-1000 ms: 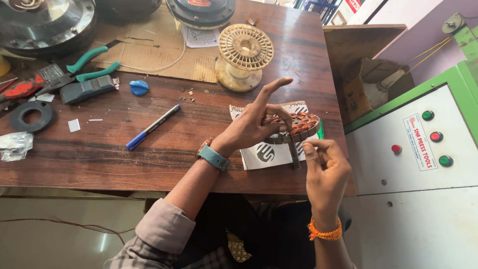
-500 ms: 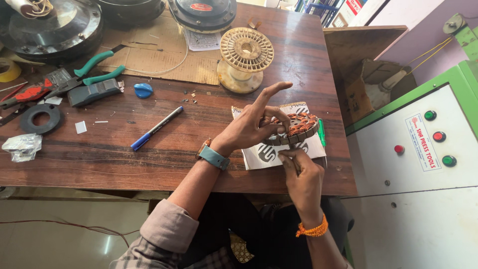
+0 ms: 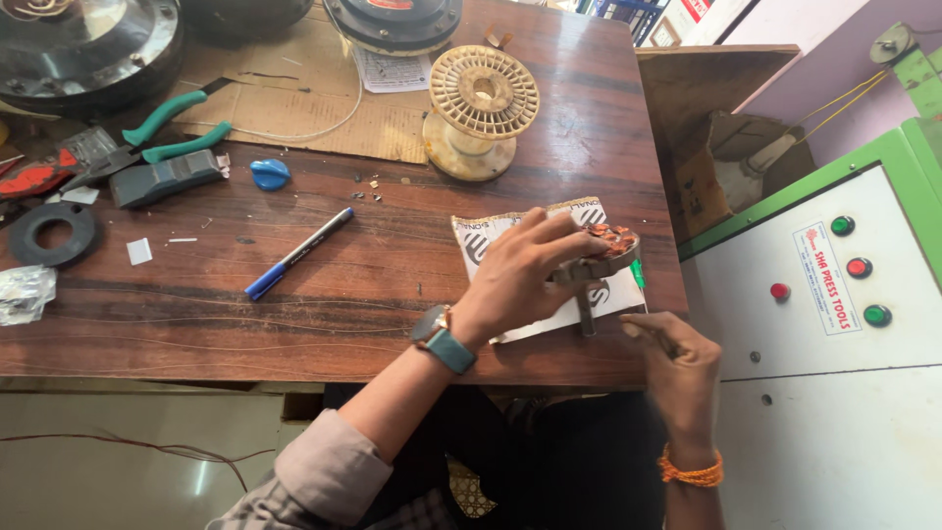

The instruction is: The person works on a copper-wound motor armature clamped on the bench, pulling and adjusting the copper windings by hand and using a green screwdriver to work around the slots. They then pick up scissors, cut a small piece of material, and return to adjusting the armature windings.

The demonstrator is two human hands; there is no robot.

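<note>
Resting on the copper-wound stator (image 3: pixel 610 247): left hand (image 3: pixel 520 275), over printed paper (image 3: pixel 491 236).

The left hand (image 3: pixel 520 270) has a teal-strapped watch (image 3: pixel 444 339) at the wrist and a grey, plaid-patterned sleeve (image 3: pixel 324 481) rolled above the forearm. The right hand (image 3: pixel 677 368) has an orange thread band (image 3: pixel 692 471) at its wrist.
</note>
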